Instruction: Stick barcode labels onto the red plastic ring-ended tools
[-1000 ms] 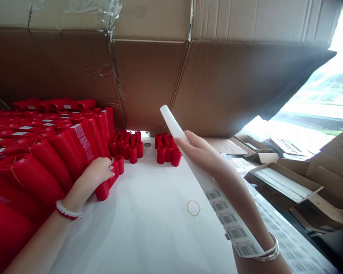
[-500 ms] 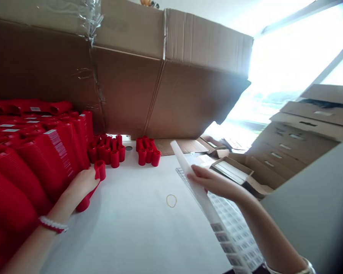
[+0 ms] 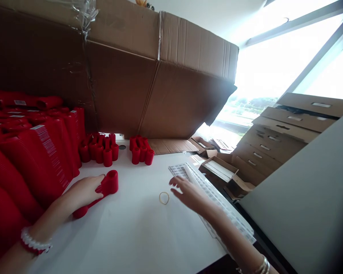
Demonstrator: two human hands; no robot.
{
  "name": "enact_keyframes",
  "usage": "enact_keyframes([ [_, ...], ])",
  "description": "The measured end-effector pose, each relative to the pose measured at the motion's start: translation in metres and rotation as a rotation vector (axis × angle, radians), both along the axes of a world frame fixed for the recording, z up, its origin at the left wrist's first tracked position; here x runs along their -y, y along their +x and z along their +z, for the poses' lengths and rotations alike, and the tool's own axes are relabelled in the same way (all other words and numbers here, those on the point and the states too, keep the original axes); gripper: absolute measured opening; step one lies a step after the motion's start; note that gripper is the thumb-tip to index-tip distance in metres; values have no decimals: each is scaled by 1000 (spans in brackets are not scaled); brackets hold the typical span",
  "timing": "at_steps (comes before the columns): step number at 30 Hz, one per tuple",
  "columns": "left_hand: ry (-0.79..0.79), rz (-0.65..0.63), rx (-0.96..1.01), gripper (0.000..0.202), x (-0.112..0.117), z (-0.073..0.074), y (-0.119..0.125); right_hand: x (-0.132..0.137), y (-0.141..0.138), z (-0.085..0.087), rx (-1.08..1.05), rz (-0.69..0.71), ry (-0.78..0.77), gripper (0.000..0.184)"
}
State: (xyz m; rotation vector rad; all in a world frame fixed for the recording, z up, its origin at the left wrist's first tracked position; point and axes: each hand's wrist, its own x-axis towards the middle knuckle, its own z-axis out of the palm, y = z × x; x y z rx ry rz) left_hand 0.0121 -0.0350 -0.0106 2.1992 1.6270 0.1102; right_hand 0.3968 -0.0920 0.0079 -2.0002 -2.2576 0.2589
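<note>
My left hand (image 3: 84, 192) is shut on a red ribbed tube (image 3: 111, 182), whose flattened red end (image 3: 81, 211) trails over the white table (image 3: 125, 236). Sheets of barcode labels (image 3: 214, 194) lie toward the right of the table, with a white strip (image 3: 192, 173) resting along them. My right hand (image 3: 188, 194) hovers at their near edge, fingers spread and holding nothing. A loose rubber band (image 3: 164, 198) sits between my hands.
Stacked red ribbed tubes (image 3: 31, 160) fill the left side. Two clusters of short red cylinders (image 3: 98, 149) (image 3: 140, 150) stand beyond my hands. A cardboard box flap (image 3: 122, 87) hangs above. Flat cardboard boxes (image 3: 263, 152) are piled at right, beside a grey panel (image 3: 300, 182).
My right hand has let go of the white strip and labels, which now lie on the table. My left hand has drawn the red tube onto the table. The view has turned right.
</note>
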Motion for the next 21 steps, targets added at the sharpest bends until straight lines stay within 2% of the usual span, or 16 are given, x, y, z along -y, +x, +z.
enact_keyframes([
  [2,-32,-75,9,12,12,5,9,1,-18,-9,-3,78,-31,14],
  [4,-71,-143,17,13,22,11,17,-1,-26,-18,-6,93,-38,14],
  [8,-114,-212,28,13,35,20,27,-9,-23,-29,-62,56,-33,15],
  [11,-115,-217,32,15,40,26,30,-12,-20,-30,-170,32,-38,19],
  [14,-96,-214,53,20,41,33,28,-10,-22,-23,-355,15,-66,18],
  [17,-91,-206,64,27,40,39,24,-8,-30,-11,-630,10,-135,12],
  [21,-90,-197,60,30,38,45,18,-6,-50,-3,-1048,33,-220,24],
])
